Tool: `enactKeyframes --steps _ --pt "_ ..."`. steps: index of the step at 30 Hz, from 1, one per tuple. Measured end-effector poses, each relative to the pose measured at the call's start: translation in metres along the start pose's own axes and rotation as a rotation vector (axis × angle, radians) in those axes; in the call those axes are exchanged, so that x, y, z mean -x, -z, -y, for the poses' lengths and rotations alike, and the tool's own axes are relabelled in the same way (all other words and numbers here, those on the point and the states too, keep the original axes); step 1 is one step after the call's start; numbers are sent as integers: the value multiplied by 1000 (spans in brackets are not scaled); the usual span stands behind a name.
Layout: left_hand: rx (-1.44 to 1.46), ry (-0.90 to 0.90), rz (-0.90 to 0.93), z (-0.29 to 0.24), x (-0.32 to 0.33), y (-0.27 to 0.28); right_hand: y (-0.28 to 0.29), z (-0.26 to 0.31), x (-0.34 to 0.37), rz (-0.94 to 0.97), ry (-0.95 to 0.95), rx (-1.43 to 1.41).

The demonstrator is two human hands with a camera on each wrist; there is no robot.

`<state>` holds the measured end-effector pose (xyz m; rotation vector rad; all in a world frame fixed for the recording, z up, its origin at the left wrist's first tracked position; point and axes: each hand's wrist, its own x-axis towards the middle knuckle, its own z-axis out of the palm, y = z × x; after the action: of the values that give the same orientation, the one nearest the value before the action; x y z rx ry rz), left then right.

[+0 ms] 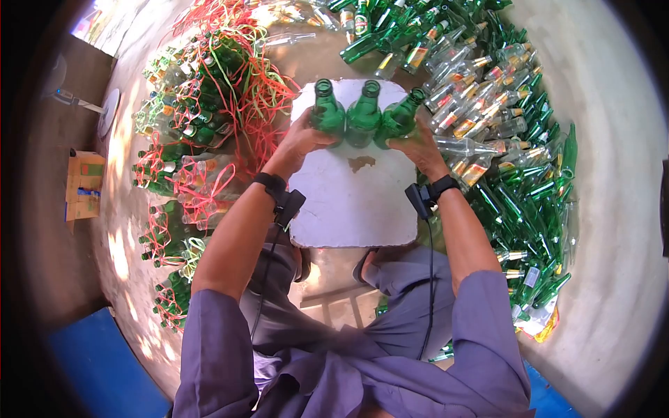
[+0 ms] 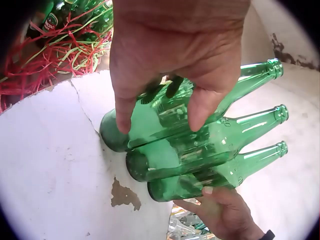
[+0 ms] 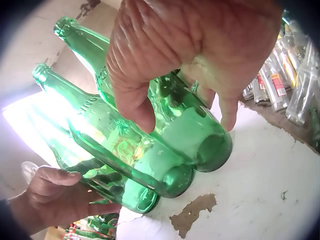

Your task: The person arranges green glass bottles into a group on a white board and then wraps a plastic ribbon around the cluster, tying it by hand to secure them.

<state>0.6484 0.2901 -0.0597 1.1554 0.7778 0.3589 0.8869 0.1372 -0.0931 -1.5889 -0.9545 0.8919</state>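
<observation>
Three green glass bottles stand in a row at the far half of a white board (image 1: 352, 202). My left hand (image 1: 304, 141) holds the left bottle (image 1: 327, 111) low on its body, fingers spread around it. At the other end my right hand (image 1: 419, 148) grips the right bottle (image 1: 400, 120), which leans outward in the head view. Between them is the middle bottle (image 1: 363, 117), flanked closely by the other two. In the left wrist view the thumb and a finger of my left hand (image 2: 175, 65) straddle the nearest bottle (image 2: 117, 127). No caps show on the necks.
Green bottles tied with red and pale green strips (image 1: 244, 90) crowd the left side. A large pile of loose clear and green bottles (image 1: 488, 104) lies to the right. A cardboard box (image 1: 85, 184) stands at far left. Brown shows through a worn patch (image 1: 361, 164) on the board.
</observation>
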Motion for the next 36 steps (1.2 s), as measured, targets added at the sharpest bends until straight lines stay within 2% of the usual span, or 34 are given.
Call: enactKeyframes --steps 5,14,18,27,29,30,32,35,36 --pt "32 -3 -31 -5 6 2 -8 28 6 16 -26 128" --pt "-56 55 40 -5 5 14 -10 14 -2 56 10 26" --pt "-41 27 33 0 3 12 -13 10 1 35 66 38" --pt "-135 -8 44 5 -1 19 -21 -5 -2 20 41 -38" --pt "-87 -118 28 9 -3 21 -19 0 1 47 35 -6" --pt "-87 -119 34 10 -3 24 -17 1 4 41 34 -4" --pt "-42 -146 65 -1 8 19 -11 -11 4 -63 70 248" --pt "-21 -136 139 3 6 38 17 -27 0 -45 -29 348" --pt "-31 -126 162 9 4 48 26 -36 -1 -93 8 270"
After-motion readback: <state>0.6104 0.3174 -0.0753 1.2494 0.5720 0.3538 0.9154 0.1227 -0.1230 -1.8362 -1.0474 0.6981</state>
